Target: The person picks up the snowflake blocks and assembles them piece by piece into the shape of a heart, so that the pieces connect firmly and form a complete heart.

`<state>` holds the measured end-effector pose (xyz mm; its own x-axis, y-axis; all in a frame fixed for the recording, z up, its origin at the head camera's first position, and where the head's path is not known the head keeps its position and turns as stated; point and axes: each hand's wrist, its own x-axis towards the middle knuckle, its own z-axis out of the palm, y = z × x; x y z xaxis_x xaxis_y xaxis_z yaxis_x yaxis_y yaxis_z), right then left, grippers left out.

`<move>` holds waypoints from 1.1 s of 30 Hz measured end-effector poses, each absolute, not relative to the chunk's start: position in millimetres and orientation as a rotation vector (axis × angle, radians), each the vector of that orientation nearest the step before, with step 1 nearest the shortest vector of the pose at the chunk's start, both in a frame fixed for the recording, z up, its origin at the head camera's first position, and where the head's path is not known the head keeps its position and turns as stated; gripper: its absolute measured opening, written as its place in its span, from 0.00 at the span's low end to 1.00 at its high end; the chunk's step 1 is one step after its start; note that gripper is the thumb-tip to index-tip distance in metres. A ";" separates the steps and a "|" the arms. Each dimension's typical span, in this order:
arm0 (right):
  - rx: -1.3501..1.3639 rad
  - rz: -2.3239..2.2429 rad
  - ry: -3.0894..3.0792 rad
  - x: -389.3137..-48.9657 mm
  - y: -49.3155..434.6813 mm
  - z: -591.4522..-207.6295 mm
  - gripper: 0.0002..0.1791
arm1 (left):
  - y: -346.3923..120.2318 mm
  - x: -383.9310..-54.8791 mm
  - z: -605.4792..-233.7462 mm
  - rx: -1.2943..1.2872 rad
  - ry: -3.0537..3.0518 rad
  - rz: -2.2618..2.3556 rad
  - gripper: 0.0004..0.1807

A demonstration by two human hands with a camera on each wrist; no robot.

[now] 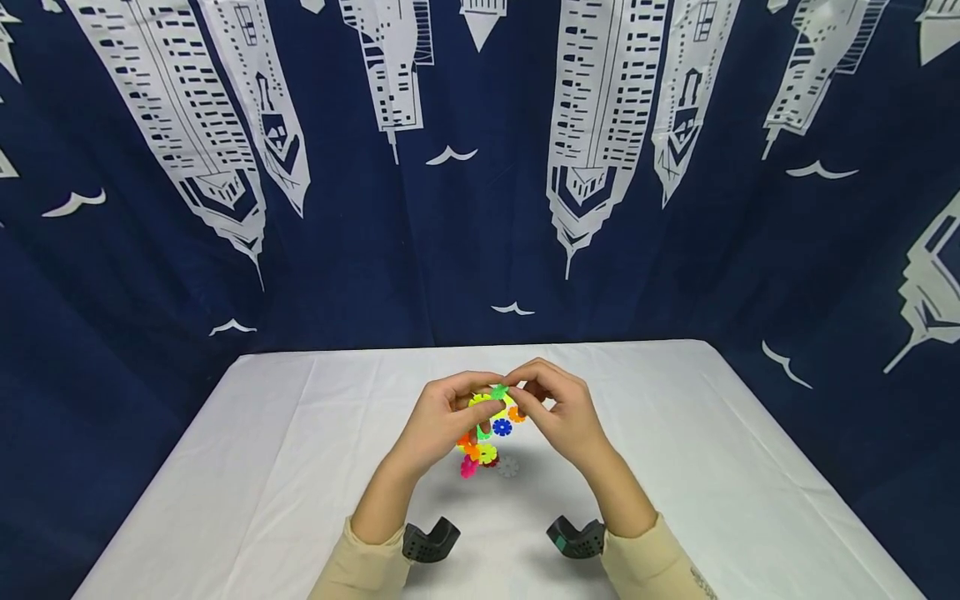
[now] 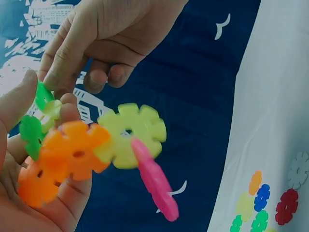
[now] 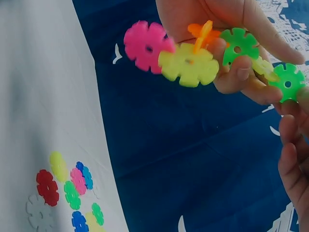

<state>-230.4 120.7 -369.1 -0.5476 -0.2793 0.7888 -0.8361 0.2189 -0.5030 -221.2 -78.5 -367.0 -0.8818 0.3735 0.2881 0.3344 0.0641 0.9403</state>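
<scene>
From where I stand, the left hand is curled round a chain of notched discs, while the right hand pinches the green disc at its end. Take that disc as the dial's centre, twelve at the far edge of the surface: the left hand sits at eight, the right between three and four, and the chain trails to a pink disc near seven. A loose blue disc and white disc show around six.

Joining looks to be the step. I'd cross the green disc with the yellow disc beside it, slot to slot, and press straight, without twisting; bracing close to that joint should stop the chain swinging loose. Whether the slots are fully seated, I can't tell.

No brand or lettering is readable; a mark on the right sleeve is too small.
</scene>
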 end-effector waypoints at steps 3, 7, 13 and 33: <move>1.030 1.313 -1.964 -231.5 121.3 -369.9 0.13 | -78.4 -221.4 -367.3 0.718 2.292 1.982 0.17; 0.958 1.339 -2.067 -233.4 125.7 -370.9 0.12 | -78.8 -221.1 -367.0 0.646 2.342 1.971 0.18; 0.850 1.355 -2.501 -245.7 141.5 -380.8 0.07 | -80.4 -223.0 -368.6 0.607 2.433 1.960 0.18; 0.969 0.994 -3.154 -271.7 132.2 -449.7 0.14 | -82.6 -224.0 -367.2 0.635 2.495 1.935 0.19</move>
